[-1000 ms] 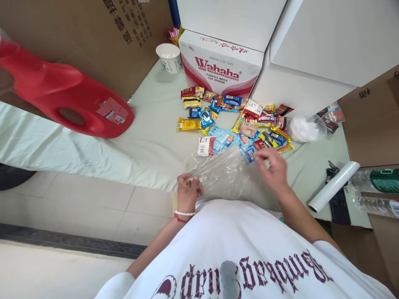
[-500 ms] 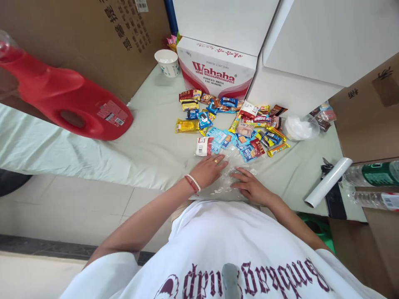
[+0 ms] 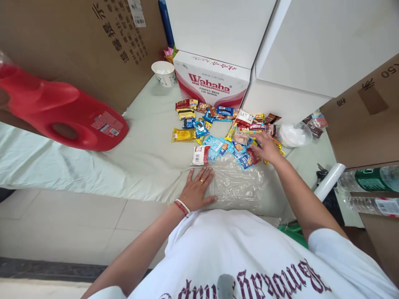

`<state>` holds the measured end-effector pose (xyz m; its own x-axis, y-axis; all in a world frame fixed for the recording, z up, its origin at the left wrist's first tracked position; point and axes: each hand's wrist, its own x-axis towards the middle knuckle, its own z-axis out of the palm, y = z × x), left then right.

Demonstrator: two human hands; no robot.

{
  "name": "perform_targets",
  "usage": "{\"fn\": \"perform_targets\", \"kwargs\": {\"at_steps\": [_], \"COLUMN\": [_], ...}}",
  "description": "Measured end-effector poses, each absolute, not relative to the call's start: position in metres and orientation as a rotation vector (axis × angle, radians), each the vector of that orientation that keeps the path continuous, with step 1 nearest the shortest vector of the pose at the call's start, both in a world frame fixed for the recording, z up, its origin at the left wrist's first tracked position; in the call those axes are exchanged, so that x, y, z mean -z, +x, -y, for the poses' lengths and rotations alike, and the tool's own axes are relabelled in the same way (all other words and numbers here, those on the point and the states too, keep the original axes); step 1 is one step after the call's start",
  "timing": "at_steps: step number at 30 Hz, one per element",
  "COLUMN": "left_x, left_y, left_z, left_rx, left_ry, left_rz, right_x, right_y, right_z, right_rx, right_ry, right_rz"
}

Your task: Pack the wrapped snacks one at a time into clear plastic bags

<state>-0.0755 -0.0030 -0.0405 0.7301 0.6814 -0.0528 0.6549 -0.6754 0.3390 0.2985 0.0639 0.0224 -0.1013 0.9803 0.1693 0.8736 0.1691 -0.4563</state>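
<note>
Flat on the left edge of a clear plastic bag (image 3: 240, 185) lies my left hand (image 3: 197, 191), fingers spread and thumb out to the side. The bag is spread at the table's front edge, its surface creased and shiny. My right hand (image 3: 266, 147) reaches over the right part of a pile of wrapped snacks, fingers stretched out and nothing visibly gripped. Beneath and beside its fingertips are a pinkish packet (image 3: 241, 138) and a dark red packet (image 3: 254, 156). Light blue packets (image 3: 215, 146) and a white-and-red packet (image 3: 200, 155) lie just beyond the bag.
A big red jug (image 3: 75, 112) stands at the left. Behind the snacks are a Wahaba-lettered carton (image 3: 212, 85) and a paper cup (image 3: 164, 74). On the right are a clear bowl (image 3: 293, 135), a white roll (image 3: 330, 182) and plastic bottles (image 3: 370, 179).
My right hand has left the plastic bag and moved forward over the snacks. My left hand has shifted slightly left and back, now spread flat. The bag lies flatter, and the view has shifted a little.
</note>
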Motion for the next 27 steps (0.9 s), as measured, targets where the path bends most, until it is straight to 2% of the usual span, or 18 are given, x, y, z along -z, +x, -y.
{"fn": "perform_targets", "kwargs": {"at_steps": [5,11,14,18,22,27], "left_x": [0.04,0.044,0.045,0.044,0.041,0.042], "left_y": [-0.077,-0.078,-0.078,-0.078,-0.08,-0.089], "left_z": [-0.006,-0.005,-0.006,-0.008,-0.009,-0.009], "left_rx": [-0.073,-0.09,-0.111,-0.126,-0.105,-0.09], "left_ry": [2.569,2.56,2.563,2.556,2.516,2.5], "left_rz": [-1.022,-1.044,-1.04,-1.029,-1.069,-1.172], "right_x": [-0.003,-0.034,-0.044,-0.019,0.018,0.024], "right_y": [0.277,0.275,0.25,0.201,0.186,0.202], "right_z": [-0.134,-0.085,-0.029,0.03,0.051,0.053], "right_rx": [-0.321,-0.04,-0.17,-0.408,-0.477,-0.54], "right_ry": [-1.981,-1.71,-1.491,-1.291,-1.339,-1.325], "right_rz": [2.135,2.048,2.084,2.249,2.286,2.273]}}
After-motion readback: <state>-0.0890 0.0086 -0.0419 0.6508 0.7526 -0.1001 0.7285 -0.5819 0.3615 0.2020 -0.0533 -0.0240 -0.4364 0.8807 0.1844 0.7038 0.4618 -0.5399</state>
